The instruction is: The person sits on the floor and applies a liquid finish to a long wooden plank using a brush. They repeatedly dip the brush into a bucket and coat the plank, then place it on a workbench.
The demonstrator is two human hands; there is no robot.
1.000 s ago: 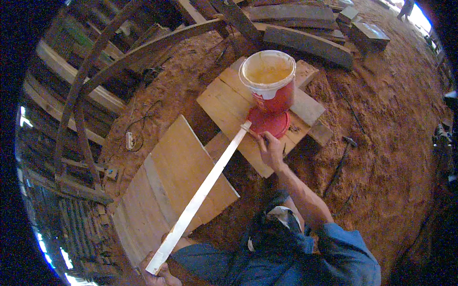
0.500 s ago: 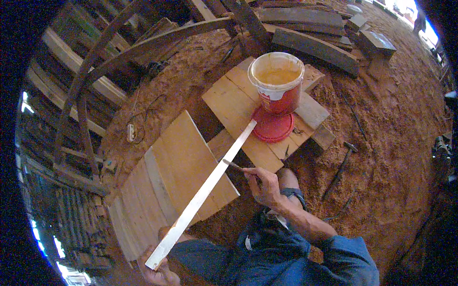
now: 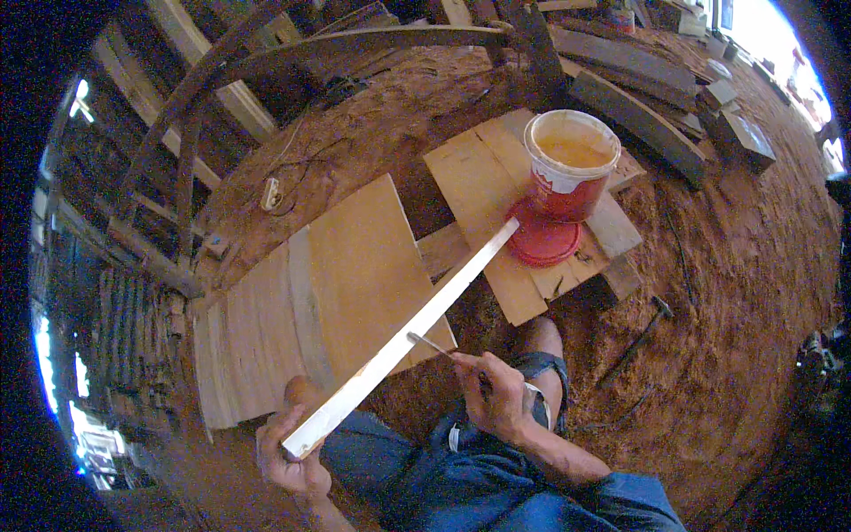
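A long, narrow wooden strip [image 3: 381, 365] with a pale whitish face slants from lower left to upper right. My left hand [image 3: 282, 457] is closed round its near end. The strip's far end reaches the red lid [image 3: 545, 246] beside the bucket. In my right hand [image 3: 493, 396] is a thin stick-like tool [image 3: 433, 344], pinched in the fingers, its tip touching the strip about midway. Its exact kind is too small to tell. A red and white bucket [image 3: 567, 191] with yellowish contents stands partly over the lid, on a low wooden board [image 3: 479, 168].
Left of the strip lies a broad panel of joined boards [image 3: 355, 257]. A hammer [image 3: 638, 341] rests on the reddish ground at the right. Timber beams [image 3: 634, 120] are piled at the far right, and a curved wooden frame [image 3: 355, 43] stands at the far left. A white power socket [image 3: 271, 194] lies nearby.
The tool's tip has slid along the strip toward my left hand. My left hand and the strip's near end sit higher in view. The whole view has shifted, too.
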